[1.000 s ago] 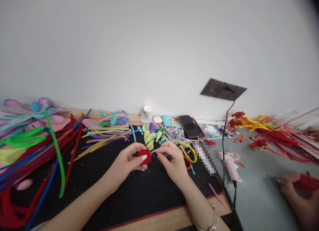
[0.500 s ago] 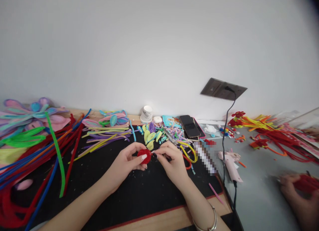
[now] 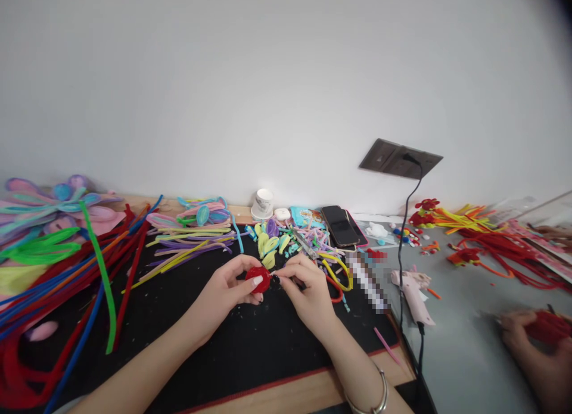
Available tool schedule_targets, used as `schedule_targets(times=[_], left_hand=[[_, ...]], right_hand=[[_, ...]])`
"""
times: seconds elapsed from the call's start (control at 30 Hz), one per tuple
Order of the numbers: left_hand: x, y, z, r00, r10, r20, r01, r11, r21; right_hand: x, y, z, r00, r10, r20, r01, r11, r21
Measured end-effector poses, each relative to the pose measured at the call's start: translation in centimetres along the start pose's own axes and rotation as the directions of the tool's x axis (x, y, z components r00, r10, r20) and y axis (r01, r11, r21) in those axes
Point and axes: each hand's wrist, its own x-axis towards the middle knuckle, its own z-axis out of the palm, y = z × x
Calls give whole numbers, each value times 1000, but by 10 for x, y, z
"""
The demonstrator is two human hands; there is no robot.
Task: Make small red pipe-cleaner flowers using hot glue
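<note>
My left hand (image 3: 233,288) is closed around a round, fuzzy red ball (image 3: 258,279), thumb across its front. At the ball's right side, my right hand (image 3: 304,289) pinches with thumb and fingertips. A tiny dark bit (image 3: 276,279) shows at those fingertips; I cannot make out whether it is an object or a dark nail. Both hands are just above a black mat (image 3: 250,354) with a red edge. Behind them lies a heap of folded yellow, purple and teal pipe-cleaner pieces (image 3: 268,247).
Long pipe cleaners (image 3: 105,265) and a pastel fuzzy flower (image 3: 58,205) are at left. A paper cup (image 3: 263,201) and phone (image 3: 340,226) stand behind. Right are a pink glue gun (image 3: 413,298), its black cord (image 3: 401,253), and another person's hand (image 3: 529,342) holding something red.
Almost nothing differs. Both hands keep their place at the red ball, with only a very slight shift of the right fingertips and of the view.
</note>
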Motion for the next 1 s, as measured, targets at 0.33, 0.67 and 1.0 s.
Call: schedule_targets(times=[0.33, 0.67, 1.0], left_hand=[[0, 0, -1, 1000, 1, 5, -1, 1000, -5], [0, 0, 0, 1000, 1, -2, -1, 1000, -1], [0, 1, -1, 1000, -8, -17, 7, 1000, -11]], right_hand=[[0, 2, 2, 1000, -10, -2, 10, 1000, 9], [0, 0, 2, 1000, -18, -8, 18, 1000, 2], [0, 1, 0, 1000, -2, -27, 2, 1000, -9]])
